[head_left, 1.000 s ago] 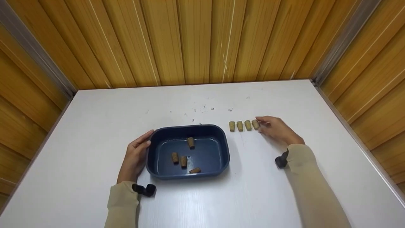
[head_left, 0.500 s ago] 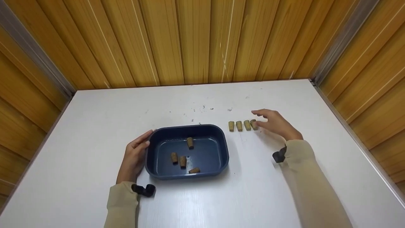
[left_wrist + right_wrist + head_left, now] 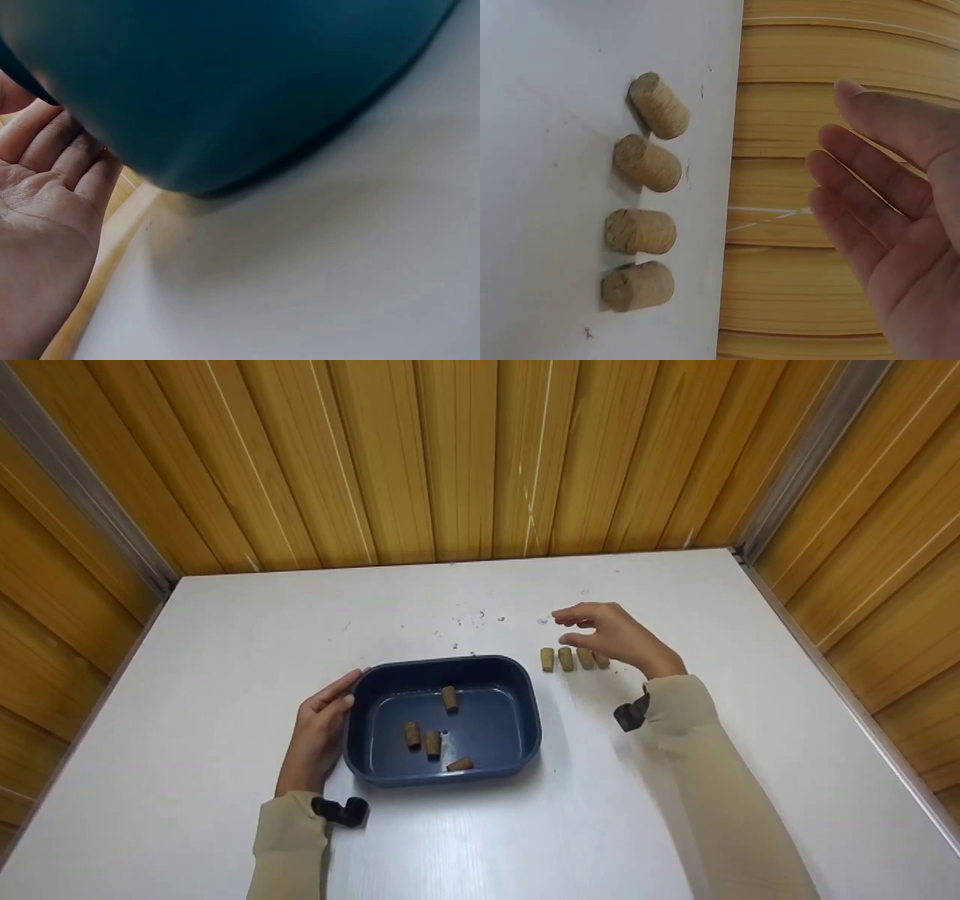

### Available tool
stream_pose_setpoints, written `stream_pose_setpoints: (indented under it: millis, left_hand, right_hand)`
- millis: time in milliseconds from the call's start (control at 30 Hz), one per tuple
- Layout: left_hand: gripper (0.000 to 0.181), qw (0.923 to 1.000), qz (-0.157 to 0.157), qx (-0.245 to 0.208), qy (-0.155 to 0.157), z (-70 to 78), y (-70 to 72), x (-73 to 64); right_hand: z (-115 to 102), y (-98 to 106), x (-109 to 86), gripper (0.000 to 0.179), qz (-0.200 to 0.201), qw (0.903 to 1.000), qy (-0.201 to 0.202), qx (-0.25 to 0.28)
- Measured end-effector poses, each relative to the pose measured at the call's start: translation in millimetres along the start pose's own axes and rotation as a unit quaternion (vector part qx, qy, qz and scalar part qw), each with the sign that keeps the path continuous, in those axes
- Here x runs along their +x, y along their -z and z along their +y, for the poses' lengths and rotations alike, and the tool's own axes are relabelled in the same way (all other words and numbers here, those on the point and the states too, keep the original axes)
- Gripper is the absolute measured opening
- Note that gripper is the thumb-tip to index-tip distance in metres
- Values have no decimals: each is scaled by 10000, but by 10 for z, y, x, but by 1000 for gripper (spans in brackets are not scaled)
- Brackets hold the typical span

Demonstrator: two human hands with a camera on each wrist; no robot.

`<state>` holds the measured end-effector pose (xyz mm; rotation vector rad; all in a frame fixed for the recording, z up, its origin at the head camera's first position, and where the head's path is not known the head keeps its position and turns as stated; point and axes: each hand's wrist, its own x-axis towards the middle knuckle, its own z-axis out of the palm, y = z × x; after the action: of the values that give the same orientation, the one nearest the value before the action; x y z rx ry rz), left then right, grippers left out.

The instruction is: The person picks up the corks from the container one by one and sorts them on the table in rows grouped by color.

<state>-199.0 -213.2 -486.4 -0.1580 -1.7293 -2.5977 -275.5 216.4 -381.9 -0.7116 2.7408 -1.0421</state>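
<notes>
"What has just shifted?"

"A person's right hand, at the end cork a second ago, has let go and drifted across the row of four corks. Thumb and fingers stand apart, grasping nothing. The end cork has stayed in line, which suggests its placing is done, while four more corks lie inside the blue box, out beyond the right fingertips."

"And the other hand?"

"The left hand holds the box just as before, thumb at the rim, fingers along the outer wall. The loose corks lie to the right of those fingers, none touching them."

"What does one view give that another withholds?"

"From the head, the right hand partly hides the last two corks in the row; the right wrist view shows all four whole, apart from the fingertips, and the bare palm. Only the head view looks into the box. The left wrist view shows just its outside, with the left fingers reaching behind the wall, their tips hidden."
</notes>
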Motion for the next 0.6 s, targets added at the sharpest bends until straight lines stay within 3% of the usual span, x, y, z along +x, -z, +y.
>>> stream_pose_setpoints:
  millis: [267,600]
  left_hand:
    - [42,9998,146,84,109,3,-11,4]
    - [41,9999,58,-54,73,-11,-44,17]
  right_hand:
    - [-277,-121,160,41,-282,9987,392,156]
    - [-527,-361,361,40,-989,9944,220,297]
